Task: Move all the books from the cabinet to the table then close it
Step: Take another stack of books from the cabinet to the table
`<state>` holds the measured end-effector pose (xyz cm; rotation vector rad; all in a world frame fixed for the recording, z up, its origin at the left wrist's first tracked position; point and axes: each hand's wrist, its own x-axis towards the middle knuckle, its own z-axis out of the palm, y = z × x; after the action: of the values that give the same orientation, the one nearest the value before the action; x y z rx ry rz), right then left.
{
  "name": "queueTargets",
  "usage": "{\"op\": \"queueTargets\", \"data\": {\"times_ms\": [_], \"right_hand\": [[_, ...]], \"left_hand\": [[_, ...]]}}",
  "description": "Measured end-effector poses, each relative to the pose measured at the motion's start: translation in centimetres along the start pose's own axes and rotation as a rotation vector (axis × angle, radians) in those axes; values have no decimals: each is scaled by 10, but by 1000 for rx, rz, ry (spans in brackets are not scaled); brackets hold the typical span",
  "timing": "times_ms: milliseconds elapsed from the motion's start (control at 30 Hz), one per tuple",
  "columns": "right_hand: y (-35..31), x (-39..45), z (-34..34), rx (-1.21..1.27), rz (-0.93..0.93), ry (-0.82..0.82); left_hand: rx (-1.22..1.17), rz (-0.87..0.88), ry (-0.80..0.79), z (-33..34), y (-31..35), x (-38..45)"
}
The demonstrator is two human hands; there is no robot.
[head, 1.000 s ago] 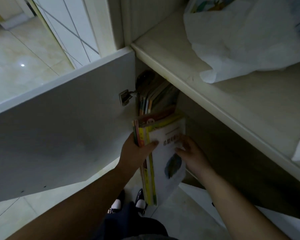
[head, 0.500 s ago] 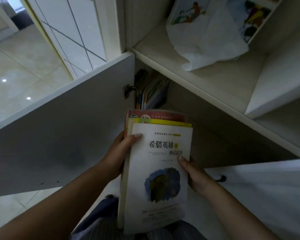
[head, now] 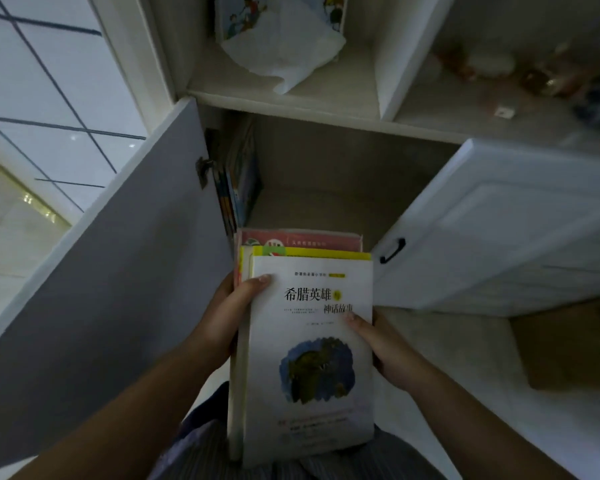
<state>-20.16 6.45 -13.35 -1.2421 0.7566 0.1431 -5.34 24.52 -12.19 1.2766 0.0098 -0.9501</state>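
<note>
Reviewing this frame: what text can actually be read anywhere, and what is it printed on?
"希腊英雄": large title on the white top book of the stack, which the left hand and right hand hold.
"神话故事": second title line, below and to the right; last character partly blurred.
Small lines above the title, under it and at the cover's foot: too small to read.
Red book and yellow book beneath: print blurred.
Books in the cabinet: nothing legible.

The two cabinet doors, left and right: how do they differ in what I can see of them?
1. The left door shows its plain, flat inner face; the right door shows its panelled outer face.
2. The left door carries a metal hinge near the shelf; the right door carries a dark handle.
3. The left door looks grey in shadow; the right door looks brighter white.

Both stand open, either side of the same compartment.
</note>
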Motion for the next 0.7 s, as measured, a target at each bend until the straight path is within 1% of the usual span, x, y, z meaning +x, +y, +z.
{"op": "queueTargets", "data": {"times_ms": [100, 133, 200, 233, 367, 467, 567, 700], "right_hand": [[16, -26, 2, 48, 31, 58], [33, -51, -1, 117, 27, 127], [42, -66, -1, 147, 25, 168], [48, -78, -3, 175, 26, 204], [79, -137, -24, 278, -4, 381], [108, -177, -40, 272, -17, 503], [150, -226, -55, 283, 3, 655], [214, -307, -66, 365, 61, 871]], "left_hand": [[13, -54, -23, 1, -11, -7], [70, -104, -74, 12, -20, -12], [106, -127, -72, 15, -28, -13], [126, -135, -104, 23, -32, -15], [312, -206, -274, 70, -55, -25], [444, -205, -410, 108, -78, -39], [551, -217, -513, 153, -116, -68], [716, -281, -724, 216, -176, -115]]}}
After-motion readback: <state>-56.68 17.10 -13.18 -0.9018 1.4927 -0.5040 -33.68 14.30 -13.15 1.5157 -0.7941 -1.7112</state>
